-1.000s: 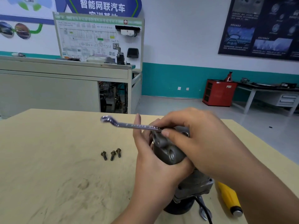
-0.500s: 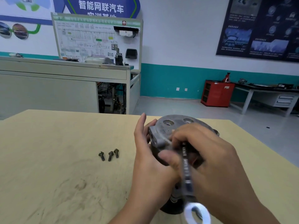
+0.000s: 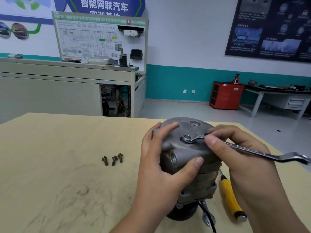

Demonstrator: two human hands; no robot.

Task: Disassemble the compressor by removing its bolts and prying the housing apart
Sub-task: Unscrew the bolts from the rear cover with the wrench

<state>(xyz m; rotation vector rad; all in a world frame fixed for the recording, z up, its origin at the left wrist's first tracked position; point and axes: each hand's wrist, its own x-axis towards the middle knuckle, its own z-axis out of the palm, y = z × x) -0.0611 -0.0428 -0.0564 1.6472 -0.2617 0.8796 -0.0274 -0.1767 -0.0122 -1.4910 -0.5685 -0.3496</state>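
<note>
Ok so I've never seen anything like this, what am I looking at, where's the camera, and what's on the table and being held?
No machine here: these are a person's two bare hands, filmed by one camera worn on the head, looking down. The left hand grips a grey compressor standing on a wooden table. The right hand holds a wrench, its ring end set on the compressor's top. Three bolts lie to the left; a yellow-handled screwdriver lies to the right.
</note>
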